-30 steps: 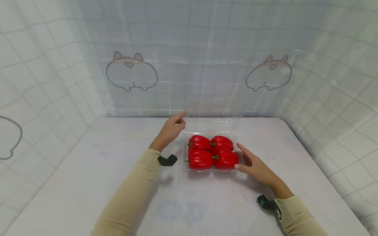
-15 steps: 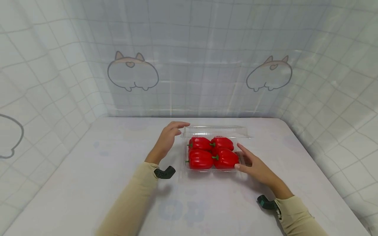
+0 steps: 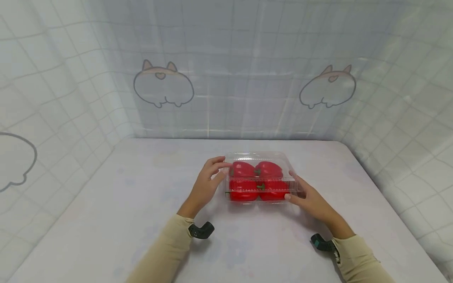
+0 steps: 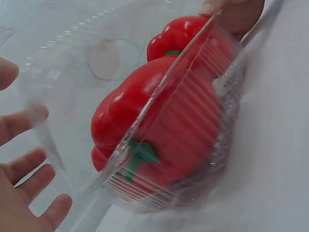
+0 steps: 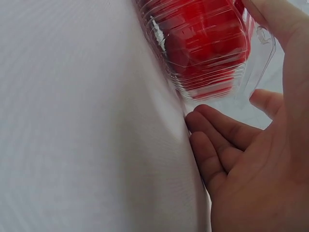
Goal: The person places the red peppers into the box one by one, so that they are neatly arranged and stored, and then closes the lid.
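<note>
Several red bell peppers (image 3: pixel 244 196) with green stems sit in a clear plastic clamshell box on the table. Its hinged lid (image 3: pixel 255 156) leans forward over them, front edge raised above the front peppers. My left hand (image 3: pixel 205 184) is at the lid's left side; in the left wrist view its spread fingers (image 4: pixel 34 162) lie along the clear lid edge. On the right, my right hand (image 3: pixel 313 202) stands at the box's end, thumb by the front corner. In the right wrist view its loosely bent fingers (image 5: pixel 231 140) lie just beside the ribbed box wall.
The white table (image 3: pixel 155 169) has a faint pattern and runs back to a grid-printed curtain (image 3: pixel 244 78) with cartoon animal outlines. More of this sheeting hangs at both sides. A dark strap-like camera mount (image 3: pixel 201 230) sits on each wrist.
The lid, upright at the back before, has swung forward and down over the peppers. My left hand has come forward with it, toward me. The right hand stays by the box's right end.
</note>
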`<state>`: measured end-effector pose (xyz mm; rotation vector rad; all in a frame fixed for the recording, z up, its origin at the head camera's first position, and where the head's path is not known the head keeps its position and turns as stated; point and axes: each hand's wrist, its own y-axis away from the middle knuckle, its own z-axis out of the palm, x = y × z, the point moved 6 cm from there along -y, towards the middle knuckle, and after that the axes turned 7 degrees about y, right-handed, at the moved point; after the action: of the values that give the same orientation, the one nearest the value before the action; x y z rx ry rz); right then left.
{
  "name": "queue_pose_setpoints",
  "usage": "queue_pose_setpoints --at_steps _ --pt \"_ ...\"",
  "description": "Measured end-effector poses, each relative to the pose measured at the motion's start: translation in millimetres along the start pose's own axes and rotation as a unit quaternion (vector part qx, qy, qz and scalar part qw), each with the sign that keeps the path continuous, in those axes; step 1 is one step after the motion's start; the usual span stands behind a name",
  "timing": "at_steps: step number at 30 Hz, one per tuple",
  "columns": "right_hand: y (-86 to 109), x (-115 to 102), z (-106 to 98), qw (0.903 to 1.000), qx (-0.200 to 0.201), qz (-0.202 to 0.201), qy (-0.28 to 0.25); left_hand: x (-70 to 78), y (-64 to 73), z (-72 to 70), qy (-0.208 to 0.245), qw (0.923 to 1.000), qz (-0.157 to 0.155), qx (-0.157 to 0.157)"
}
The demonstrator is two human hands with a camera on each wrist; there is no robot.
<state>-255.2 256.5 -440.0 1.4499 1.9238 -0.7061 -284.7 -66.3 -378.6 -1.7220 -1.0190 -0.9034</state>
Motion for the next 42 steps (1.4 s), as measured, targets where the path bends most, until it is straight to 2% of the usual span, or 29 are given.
queue_pose_setpoints --at_steps 7,13,20,25,29,36,42 --pt "-0.1 -0.9 0.1 1.0000 -0.003 -0.001 -0.001 1.9 15.8 2.0 -0.019 0.9996 -0.003 0.022" --pt "1.9 -0.9 -4.8 1.0000 0.002 0.001 -0.005 1.4 24.8 4.0 -0.004 0.9988 -0.003 0.048" --pt "1.3 1.2 -8.8 1.0000 0.006 0.002 0.000 -4.1 32.0 8.1 -0.005 0.9984 0.005 0.056" --pt "4.6 1.8 -13.5 1.0000 -0.008 0.005 -0.004 -8.3 35.0 13.2 0.008 0.9984 0.011 0.056" --pt "7.5 1.9 -19.7 0.9997 -0.022 -0.009 -0.010 -9.5 38.3 17.8 0.006 0.9986 0.011 0.051" --pt "11.0 0.3 -27.8 0.9955 -0.047 -0.064 -0.052 -6.1 42.1 17.6 0.001 0.9982 0.013 0.058" --pt "13.4 2.2 -27.1 0.9948 -0.033 -0.057 -0.077 -7.5 44.8 17.7 0.003 0.9979 0.019 0.062"
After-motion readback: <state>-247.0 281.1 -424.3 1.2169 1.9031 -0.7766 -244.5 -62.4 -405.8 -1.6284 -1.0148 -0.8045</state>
